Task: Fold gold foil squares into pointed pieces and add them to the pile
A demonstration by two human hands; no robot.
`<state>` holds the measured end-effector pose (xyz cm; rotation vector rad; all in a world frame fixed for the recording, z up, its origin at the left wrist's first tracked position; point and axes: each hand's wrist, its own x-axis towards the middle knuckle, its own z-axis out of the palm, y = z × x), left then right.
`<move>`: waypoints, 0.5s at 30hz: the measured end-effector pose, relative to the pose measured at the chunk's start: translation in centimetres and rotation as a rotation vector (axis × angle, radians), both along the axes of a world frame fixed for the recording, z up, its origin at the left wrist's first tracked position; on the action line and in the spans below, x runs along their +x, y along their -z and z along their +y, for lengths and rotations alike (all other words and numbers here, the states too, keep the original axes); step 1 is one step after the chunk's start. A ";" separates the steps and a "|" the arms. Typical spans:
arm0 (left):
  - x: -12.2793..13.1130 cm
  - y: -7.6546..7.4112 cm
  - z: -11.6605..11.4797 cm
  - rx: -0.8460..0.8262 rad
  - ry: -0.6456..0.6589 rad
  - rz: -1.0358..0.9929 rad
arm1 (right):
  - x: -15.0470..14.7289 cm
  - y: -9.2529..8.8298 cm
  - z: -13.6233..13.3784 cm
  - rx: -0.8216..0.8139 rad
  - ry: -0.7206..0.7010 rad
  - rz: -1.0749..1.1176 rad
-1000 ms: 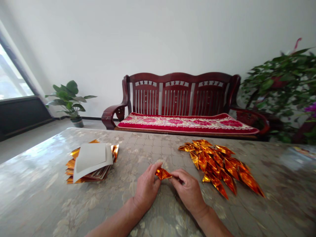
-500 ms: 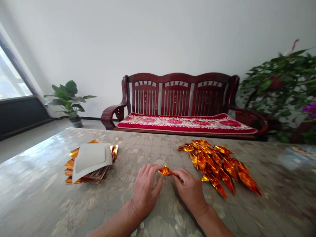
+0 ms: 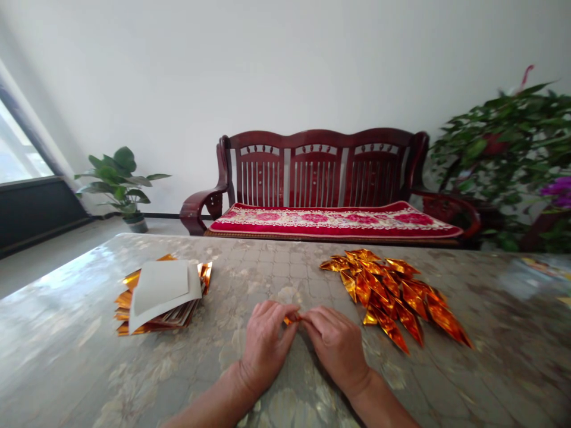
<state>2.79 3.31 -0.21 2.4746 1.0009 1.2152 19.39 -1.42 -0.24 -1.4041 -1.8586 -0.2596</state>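
Note:
Between my two hands, over the near middle of the table, is a small folded gold foil paper, mostly covered by fingers. My left hand pinches it from the left, thumb below and fingers above. From the right, my right hand grips its other end with thumb and fingertips. A pile of folded gold foil pieces, pointed at their ends, lies to the right of my right hand. On the left rests a stack of foil paper sheets, pale backs facing up and gold edges showing.
The table has a patterned, glossy cover. A clear plastic item lies at its right side. Behind stands a dark red wooden bench with a red floral cushion. Potted plants flank it on both sides.
My hands have drawn closer together around the foil piece, and the fingers now hide more of it. The right hand has shifted slightly left. The view has moved slightly.

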 end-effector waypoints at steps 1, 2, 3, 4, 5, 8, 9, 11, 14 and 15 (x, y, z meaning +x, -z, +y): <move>0.0 0.1 0.1 -0.012 -0.005 -0.022 | 0.0 0.1 0.0 -0.007 0.001 0.031; 0.0 0.2 0.1 -0.020 -0.011 -0.044 | 0.0 0.2 0.1 -0.011 0.008 0.062; 0.1 0.3 0.1 -0.026 -0.019 -0.064 | 0.0 0.2 0.1 -0.012 0.020 0.090; 0.1 0.3 0.2 -0.030 -0.029 -0.080 | 0.0 0.3 0.1 -0.010 0.033 0.113; 0.1 0.4 0.2 -0.033 -0.040 -0.092 | 0.0 0.4 0.1 -0.007 0.043 0.128; 0.2 0.6 0.1 -0.032 -0.077 -0.114 | 0.0 0.4 -0.1 0.006 0.031 0.133; 0.2 0.7 0.1 -0.031 -0.085 -0.117 | -0.1 0.4 -0.1 0.010 0.017 0.130; 0.2 0.8 0.1 -0.030 -0.091 -0.125 | -0.2 0.3 -0.2 0.018 -0.007 0.125; 0.2 1.0 0.0 -0.046 -0.087 -0.137 | -0.3 0.2 -0.3 0.042 -0.026 0.117; 0.2 1.0 0.0 -0.052 -0.083 -0.142 | -0.4 0.1 -0.3 0.051 -0.026 0.112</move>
